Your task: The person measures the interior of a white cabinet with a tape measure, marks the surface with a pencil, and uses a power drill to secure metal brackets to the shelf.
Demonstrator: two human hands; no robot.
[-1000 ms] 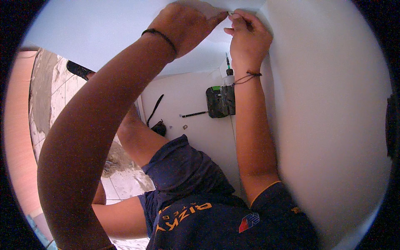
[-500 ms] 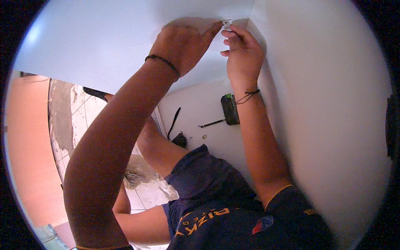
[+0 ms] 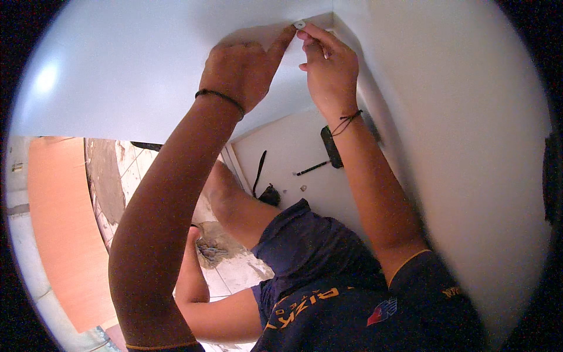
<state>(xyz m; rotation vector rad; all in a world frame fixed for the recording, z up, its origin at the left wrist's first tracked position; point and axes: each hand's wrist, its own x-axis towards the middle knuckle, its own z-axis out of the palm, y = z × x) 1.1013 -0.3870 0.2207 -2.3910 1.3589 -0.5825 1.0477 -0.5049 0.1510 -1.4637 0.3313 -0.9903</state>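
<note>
A white wall (image 3: 469, 146) stands right, meeting a white panel (image 3: 129, 70) in the far corner. An orange board (image 3: 64, 223) is left. On the pale base (image 3: 284, 146) between, near the right wrist, are a black tool (image 3: 332, 149), pouch (image 3: 270, 195) and stick (image 3: 312, 168). The left hand (image 3: 237, 73) stretches one finger out, the rest curled; the right hand (image 3: 332, 73) has fingers half bent, index extended. Both reach a white fitting (image 3: 299, 24) near the corner; I cannot tell which pinches it.

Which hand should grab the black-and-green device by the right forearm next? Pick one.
Probably the right hand: its forearm partly covers the black-and-green device in view, while the left hand lies farther left. Both have fingertips at the small white piece.
</note>
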